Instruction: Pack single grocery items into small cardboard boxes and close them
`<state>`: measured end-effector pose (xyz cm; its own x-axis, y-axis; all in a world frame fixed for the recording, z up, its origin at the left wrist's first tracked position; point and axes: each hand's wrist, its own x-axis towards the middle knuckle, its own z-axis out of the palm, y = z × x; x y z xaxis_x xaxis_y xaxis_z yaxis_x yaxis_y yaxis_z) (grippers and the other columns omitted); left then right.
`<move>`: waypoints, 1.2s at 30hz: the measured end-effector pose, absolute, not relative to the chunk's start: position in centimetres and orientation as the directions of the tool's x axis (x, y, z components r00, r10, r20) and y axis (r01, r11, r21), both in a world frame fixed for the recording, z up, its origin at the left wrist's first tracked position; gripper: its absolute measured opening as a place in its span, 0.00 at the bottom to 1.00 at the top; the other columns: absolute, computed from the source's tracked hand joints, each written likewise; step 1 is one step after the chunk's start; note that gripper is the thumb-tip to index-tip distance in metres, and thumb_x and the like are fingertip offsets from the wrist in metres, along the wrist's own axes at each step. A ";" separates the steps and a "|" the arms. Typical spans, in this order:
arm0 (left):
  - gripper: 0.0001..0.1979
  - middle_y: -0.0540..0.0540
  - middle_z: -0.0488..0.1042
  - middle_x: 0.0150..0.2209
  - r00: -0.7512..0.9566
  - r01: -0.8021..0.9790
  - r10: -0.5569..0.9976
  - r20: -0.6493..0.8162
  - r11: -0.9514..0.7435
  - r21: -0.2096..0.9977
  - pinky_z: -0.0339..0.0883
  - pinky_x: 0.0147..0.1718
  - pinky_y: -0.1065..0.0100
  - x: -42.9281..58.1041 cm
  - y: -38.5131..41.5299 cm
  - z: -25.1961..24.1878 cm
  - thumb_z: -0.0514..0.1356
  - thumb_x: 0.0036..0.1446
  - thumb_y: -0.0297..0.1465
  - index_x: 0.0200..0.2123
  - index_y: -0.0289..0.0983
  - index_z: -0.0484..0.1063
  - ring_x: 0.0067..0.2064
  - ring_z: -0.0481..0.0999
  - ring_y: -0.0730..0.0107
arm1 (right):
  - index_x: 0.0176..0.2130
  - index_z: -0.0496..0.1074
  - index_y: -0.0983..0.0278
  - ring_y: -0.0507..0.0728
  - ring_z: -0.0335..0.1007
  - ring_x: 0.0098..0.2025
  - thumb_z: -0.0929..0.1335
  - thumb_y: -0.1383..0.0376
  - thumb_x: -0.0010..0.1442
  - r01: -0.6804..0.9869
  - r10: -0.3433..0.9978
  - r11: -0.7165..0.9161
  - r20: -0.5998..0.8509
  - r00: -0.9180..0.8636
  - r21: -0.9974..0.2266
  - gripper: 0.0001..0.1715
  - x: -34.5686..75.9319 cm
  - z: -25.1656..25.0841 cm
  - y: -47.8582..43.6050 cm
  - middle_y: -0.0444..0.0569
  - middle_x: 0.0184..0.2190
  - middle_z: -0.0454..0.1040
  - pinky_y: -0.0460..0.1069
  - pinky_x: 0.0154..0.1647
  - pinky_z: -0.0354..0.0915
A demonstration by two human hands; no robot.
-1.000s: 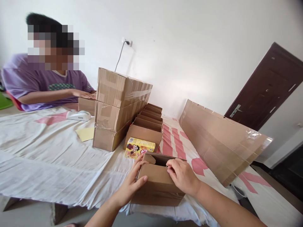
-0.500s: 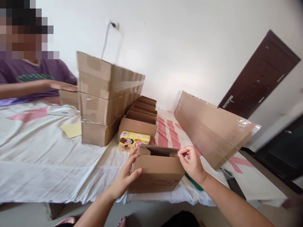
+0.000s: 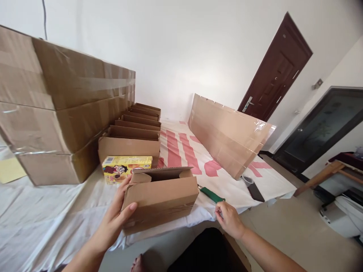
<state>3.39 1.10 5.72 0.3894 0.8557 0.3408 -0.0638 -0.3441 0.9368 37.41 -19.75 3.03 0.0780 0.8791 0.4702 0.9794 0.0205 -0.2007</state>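
Note:
A small brown cardboard box point(image 3: 163, 200) stands at the near edge of the cloth-covered table, its top open and flaps raised. My left hand point(image 3: 117, 211) grips the box's left end, thumb across the front face and fingers along the side. Right of the box lies a tool with a green handle point(image 3: 212, 195); its metal end is mostly hidden behind the box. My right hand point(image 3: 230, 220) is closed beside the end of that handle, at the table edge. What its curled fingers hold, if anything, is hidden. Just behind my left hand sits a yellow printed carton point(image 3: 126, 169).
Taped boxes point(image 3: 65, 113) are stacked high on the left. A row of open cardboard boxes point(image 3: 130, 147) runs behind the yellow carton. A large cardboard sheet point(image 3: 227, 132) stands at the back right, near a dark flat object point(image 3: 256, 192). Yellow paper point(image 3: 11, 170) lies far left.
My right hand has left the box's right top corner and moved down and right to the green handle. My left hand still holds the box. The view has turned right; the other person is out of sight.

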 end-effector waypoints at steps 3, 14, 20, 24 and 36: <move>0.36 0.49 0.47 0.71 0.393 -0.054 0.861 0.324 -0.330 0.942 0.41 0.67 0.46 3.5 1.3 5.3 0.54 0.58 0.49 0.67 0.47 0.49 0.70 0.46 0.49 | 0.36 0.63 0.61 0.57 0.72 0.32 0.63 0.75 0.53 0.973 0.879 -0.027 0.458 0.131 -0.228 0.11 37.0 1.9 -20.7 0.47 0.30 0.72 0.52 0.34 0.70; 0.36 0.47 0.50 0.70 0.399 -0.070 0.859 0.321 -0.321 0.945 0.40 0.67 0.43 3.4 1.5 5.4 0.55 0.58 0.49 0.67 0.47 0.50 0.70 0.47 0.46 | 0.38 0.64 0.61 0.56 0.73 0.35 0.60 0.69 0.60 0.891 0.862 -0.131 0.395 0.319 -0.434 0.07 37.3 3.3 -20.6 0.49 0.33 0.74 0.50 0.36 0.71; 0.34 0.50 0.51 0.69 0.389 -0.055 0.859 0.334 -0.340 0.939 0.43 0.67 0.46 3.3 1.3 5.6 0.55 0.58 0.49 0.66 0.50 0.52 0.70 0.46 0.48 | 0.34 0.66 0.61 0.54 0.71 0.28 0.61 0.71 0.56 0.898 0.886 -0.156 0.343 0.312 -0.412 0.07 37.5 2.2 -20.3 0.44 0.27 0.72 0.47 0.29 0.68; 0.31 0.52 0.53 0.69 0.335 -0.050 0.885 0.324 -0.326 0.944 0.46 0.68 0.51 3.7 0.4 6.6 0.54 0.58 0.48 0.64 0.50 0.55 0.70 0.46 0.51 | 0.31 0.67 0.61 0.55 0.69 0.29 0.61 0.72 0.57 0.915 0.888 -0.190 0.335 0.315 -0.357 0.08 37.4 1.8 -20.0 0.43 0.26 0.71 0.48 0.31 0.66; 0.36 0.50 0.53 0.69 0.388 -0.054 0.868 0.310 -0.314 0.948 0.41 0.68 0.48 3.2 1.1 5.8 0.56 0.58 0.49 0.66 0.48 0.51 0.70 0.47 0.49 | 0.43 0.73 0.61 0.60 0.72 0.44 0.65 0.71 0.57 0.923 0.909 -0.058 0.361 0.206 -0.380 0.14 37.2 1.9 -21.8 0.52 0.40 0.74 0.54 0.46 0.70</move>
